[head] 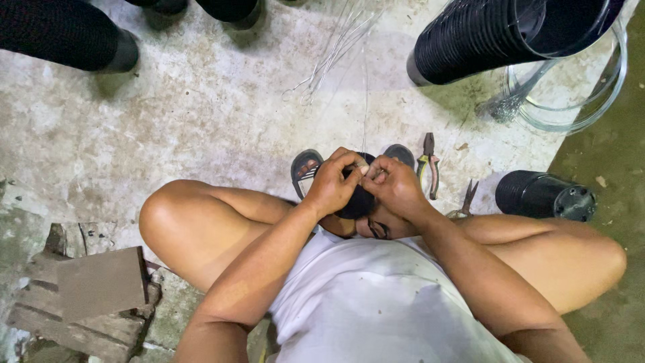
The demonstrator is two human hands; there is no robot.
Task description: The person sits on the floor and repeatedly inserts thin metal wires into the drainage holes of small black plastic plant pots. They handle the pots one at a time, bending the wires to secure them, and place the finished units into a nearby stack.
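You're mid-job: small black pot [355, 202] sits between your knees, left hand [330, 185] and right hand [396, 187] both pinched on thin wire [365, 101] at its rim, pliers [428, 165] unused, pot stack [484, 37] pending.

Open concrete floor [201, 114] ahead and to the left of both hands; easy passage there. Thin loose grey wires [339, 47] trail across it straight ahead. Forward right blocked by tall lying stack of black plastic pots [484, 33] and coiled clear hose [584, 107]. Close right: yellow-handled pliers [428, 165], second pliers [467, 198], single black pot [544, 195]. Bent knees hem both sides.
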